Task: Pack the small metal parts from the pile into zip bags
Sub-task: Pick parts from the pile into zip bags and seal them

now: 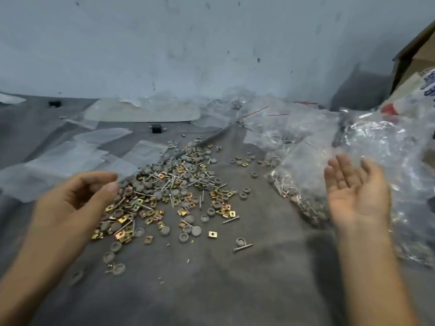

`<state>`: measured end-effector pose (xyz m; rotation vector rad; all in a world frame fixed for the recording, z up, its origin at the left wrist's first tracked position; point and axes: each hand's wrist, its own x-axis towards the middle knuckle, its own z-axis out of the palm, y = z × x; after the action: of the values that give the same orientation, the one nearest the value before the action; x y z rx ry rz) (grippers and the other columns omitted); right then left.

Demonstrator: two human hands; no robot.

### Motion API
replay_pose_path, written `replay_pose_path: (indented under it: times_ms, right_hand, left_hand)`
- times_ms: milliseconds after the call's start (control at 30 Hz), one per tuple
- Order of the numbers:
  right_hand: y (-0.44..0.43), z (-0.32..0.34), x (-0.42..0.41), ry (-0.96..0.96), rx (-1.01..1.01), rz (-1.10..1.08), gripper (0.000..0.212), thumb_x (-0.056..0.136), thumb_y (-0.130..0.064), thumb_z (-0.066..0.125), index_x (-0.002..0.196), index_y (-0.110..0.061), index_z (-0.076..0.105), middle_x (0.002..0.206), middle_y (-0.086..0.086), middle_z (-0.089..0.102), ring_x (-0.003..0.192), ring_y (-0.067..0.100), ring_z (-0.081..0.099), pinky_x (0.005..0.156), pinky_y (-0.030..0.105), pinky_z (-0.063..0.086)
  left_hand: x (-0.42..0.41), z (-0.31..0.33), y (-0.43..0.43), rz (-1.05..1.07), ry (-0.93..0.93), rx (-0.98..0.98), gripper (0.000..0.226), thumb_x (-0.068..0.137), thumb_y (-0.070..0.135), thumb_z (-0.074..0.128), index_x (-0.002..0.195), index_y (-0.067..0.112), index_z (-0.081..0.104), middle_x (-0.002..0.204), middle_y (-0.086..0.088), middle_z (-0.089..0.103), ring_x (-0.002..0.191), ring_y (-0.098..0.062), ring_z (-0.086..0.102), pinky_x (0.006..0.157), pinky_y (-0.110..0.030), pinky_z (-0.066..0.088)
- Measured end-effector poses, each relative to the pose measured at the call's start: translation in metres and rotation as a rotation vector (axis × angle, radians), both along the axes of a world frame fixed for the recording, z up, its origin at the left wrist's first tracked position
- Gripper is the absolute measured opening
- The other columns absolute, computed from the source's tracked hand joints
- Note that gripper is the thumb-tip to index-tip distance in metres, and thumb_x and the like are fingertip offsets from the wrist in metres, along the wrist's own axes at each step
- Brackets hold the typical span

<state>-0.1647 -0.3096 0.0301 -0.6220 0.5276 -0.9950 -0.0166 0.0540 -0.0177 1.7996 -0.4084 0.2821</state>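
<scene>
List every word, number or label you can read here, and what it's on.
Blue print on the white bag at the right edge: blurred and cut off, unreadable.
No other text: none shows on the zip bags, the parts or the box.

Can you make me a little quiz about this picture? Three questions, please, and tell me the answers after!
1. True or false: the right hand is clenched in a fist.
2. Pick one: on which side of the pile of parts do the flat empty zip bags lie? A) the left B) the right C) on top of it
3. Fill the gap: the square parts in the pile are ___ coloured.

Key: 1 false, it is open with the palm up. 2 A. 3 gold.
</scene>
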Motion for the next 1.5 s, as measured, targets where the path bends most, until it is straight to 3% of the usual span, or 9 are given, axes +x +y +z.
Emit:
replay_pose_path:
  times_ms: [167, 400, 533, 800, 1000, 1100, 1200, 1333, 1500]
  right_hand:
    - [0.034, -0.013, 0.025, 0.181, -0.172, 0.334, 0.011, 0.101, -0.018, 0.052, 0.107, -0.021, 0.062, 0.095, -0.001, 0.077, 0.077, 0.011, 0.073, 0.065, 0.021, 0.058]
    - [0.080, -0.026, 0.047, 0.336, -0.448, 0.597, 0.020, 0.101, -0.013, 0.055, 0.116, -0.017, 0.068, 0.094, 0.005, 0.079, 0.073, 0.013, 0.071, 0.063, 0.026, 0.056]
    - [0.090, -0.034, 0.047, 0.341, -0.478, 0.681, 0.019, 0.100, -0.011, 0.057, 0.114, -0.015, 0.070, 0.094, 0.009, 0.078, 0.074, 0.015, 0.068, 0.067, 0.031, 0.053]
    - [0.097, -0.037, 0.050, 0.403, -0.605, 0.711, 0.017, 0.099, -0.011, 0.059, 0.103, -0.018, 0.075, 0.092, 0.008, 0.077, 0.075, 0.013, 0.066, 0.067, 0.029, 0.053]
    - [0.115, -0.043, 0.052, 0.395, -0.721, 0.734, 0.016, 0.090, -0.026, 0.077, 0.106, -0.031, 0.076, 0.101, -0.008, 0.076, 0.089, 0.004, 0.070, 0.069, 0.022, 0.056]
    - [0.130, -0.045, 0.052, 0.226, -0.542, 0.972, 0.059, 0.067, -0.056, 0.088, 0.121, -0.037, 0.071, 0.120, -0.013, 0.072, 0.110, 0.009, 0.070, 0.083, 0.033, 0.060]
    - [0.142, -0.042, 0.050, 0.084, -0.352, 1.141, 0.045, 0.071, -0.051, 0.087, 0.112, -0.035, 0.077, 0.121, -0.006, 0.074, 0.113, 0.016, 0.070, 0.082, 0.032, 0.060]
    - [0.145, -0.043, 0.047, 0.101, -0.296, 1.034, 0.016, 0.085, -0.022, 0.076, 0.095, -0.010, 0.078, 0.083, 0.009, 0.071, 0.069, 0.017, 0.066, 0.063, 0.028, 0.058]
    - [0.148, -0.041, 0.041, 0.188, -0.429, 0.896, 0.021, 0.078, -0.023, 0.070, 0.087, -0.003, 0.071, 0.073, 0.011, 0.064, 0.062, 0.015, 0.060, 0.056, 0.025, 0.055]
  left_hand:
    - [0.029, -0.002, 0.009, 0.259, -0.012, 0.253, 0.056, 0.099, 0.048, 0.055, 0.063, 0.006, 0.060, 0.057, -0.005, 0.060, 0.046, -0.007, 0.048, 0.049, -0.026, 0.038]
    - [0.121, -0.015, -0.022, 0.176, 0.059, 0.805, 0.026, 0.099, 0.025, 0.057, 0.122, 0.019, 0.069, 0.121, -0.002, 0.070, 0.108, -0.022, 0.064, 0.091, -0.036, 0.050]
    - [0.154, -0.027, -0.027, 0.215, 0.114, 0.947, 0.019, 0.095, 0.030, 0.067, 0.096, 0.012, 0.072, 0.103, -0.010, 0.073, 0.084, -0.021, 0.060, 0.072, -0.033, 0.044]
    - [0.126, 0.004, -0.020, 0.194, 0.015, 0.588, 0.016, 0.104, 0.028, 0.050, 0.099, 0.020, 0.063, 0.100, 0.003, 0.069, 0.086, -0.013, 0.062, 0.077, -0.031, 0.048]
    - [0.021, 0.067, -0.017, -0.327, 0.351, -0.240, 0.026, 0.107, 0.021, 0.042, 0.093, 0.011, 0.061, 0.084, -0.001, 0.075, 0.083, -0.014, 0.073, 0.060, -0.020, 0.055]
    - [-0.013, 0.074, -0.019, -0.379, 0.491, -0.470, 0.019, 0.098, 0.024, 0.051, 0.088, 0.017, 0.066, 0.077, 0.003, 0.072, 0.066, -0.008, 0.068, 0.054, -0.019, 0.055]
    - [-0.023, 0.065, -0.020, -0.357, 0.611, -0.642, 0.015, 0.087, 0.026, 0.059, 0.081, 0.020, 0.071, 0.087, -0.001, 0.074, 0.063, -0.004, 0.068, 0.054, -0.018, 0.056]
    - [-0.020, 0.044, -0.014, -0.281, 0.653, -0.629, 0.020, 0.100, 0.024, 0.049, 0.086, 0.017, 0.062, 0.113, -0.017, 0.074, 0.073, -0.011, 0.074, 0.052, -0.019, 0.056]
    - [-0.020, 0.029, -0.007, -0.274, 0.698, -0.521, 0.044, 0.096, 0.052, 0.045, 0.109, 0.013, 0.060, 0.111, -0.016, 0.075, 0.074, -0.017, 0.074, 0.057, -0.025, 0.059]
